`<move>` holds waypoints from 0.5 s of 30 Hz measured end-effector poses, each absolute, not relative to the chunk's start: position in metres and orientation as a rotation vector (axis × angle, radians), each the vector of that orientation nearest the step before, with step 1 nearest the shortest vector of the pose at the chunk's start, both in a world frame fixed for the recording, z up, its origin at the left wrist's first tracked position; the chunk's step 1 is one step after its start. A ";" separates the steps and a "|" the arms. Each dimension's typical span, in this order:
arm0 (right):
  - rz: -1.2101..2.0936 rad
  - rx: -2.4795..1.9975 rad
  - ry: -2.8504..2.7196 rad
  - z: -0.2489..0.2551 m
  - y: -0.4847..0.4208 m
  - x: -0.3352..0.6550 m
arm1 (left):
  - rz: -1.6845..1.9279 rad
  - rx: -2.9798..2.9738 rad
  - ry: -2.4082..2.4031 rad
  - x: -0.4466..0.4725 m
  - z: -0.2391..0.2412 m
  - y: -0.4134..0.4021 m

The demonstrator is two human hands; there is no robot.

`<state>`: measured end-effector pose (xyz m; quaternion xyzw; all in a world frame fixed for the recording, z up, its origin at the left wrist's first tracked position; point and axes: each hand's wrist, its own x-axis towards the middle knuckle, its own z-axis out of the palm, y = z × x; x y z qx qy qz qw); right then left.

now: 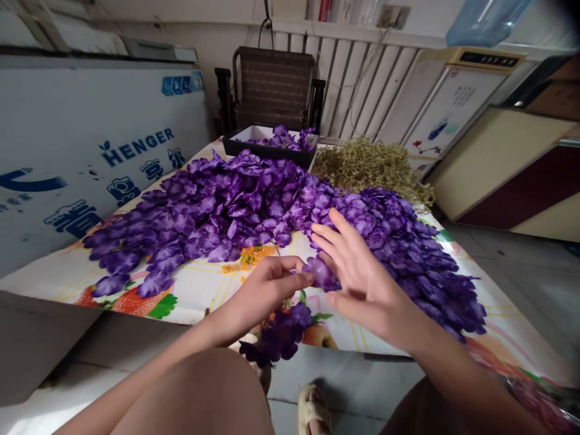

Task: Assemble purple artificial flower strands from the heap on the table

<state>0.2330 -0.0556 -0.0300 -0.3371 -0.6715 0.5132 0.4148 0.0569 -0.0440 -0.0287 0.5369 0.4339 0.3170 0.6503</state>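
Observation:
Thumb and forefinger of my left hand are pinched together on a spray of purple artificial flowers, which hangs below it past the table's front edge. A single purple flower shows between my two hands, by the left fingertips; whether it belongs to the spray I cannot tell. My right hand is open just right of that flower, fingers spread and stretched out. Behind the hands lies a wide heap of loose purple petals, with another heap of purple flowers to the right. Small orange bits lie beyond my left hand.
A dark box with purple flowers in it stands at the table's far end. Beside it is a pile of dry greenish stems. A folding chair, a white freezer and a water dispenser surround the patterned tablecloth.

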 end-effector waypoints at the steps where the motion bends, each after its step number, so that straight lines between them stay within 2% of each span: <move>1: 1.353 -0.893 -1.583 -0.028 -0.053 0.235 | 0.747 1.289 0.997 0.057 -0.029 -0.044; 5: 1.461 -1.148 -1.412 -0.023 -0.045 0.232 | 0.783 1.463 0.960 0.058 -0.031 -0.044; 8: 1.488 -1.172 -1.443 -0.025 -0.043 0.228 | 0.755 1.515 0.954 0.056 -0.033 -0.046; 15: 1.223 -1.220 -1.461 -0.045 -0.010 0.234 | 0.731 1.545 1.017 0.048 -0.034 -0.052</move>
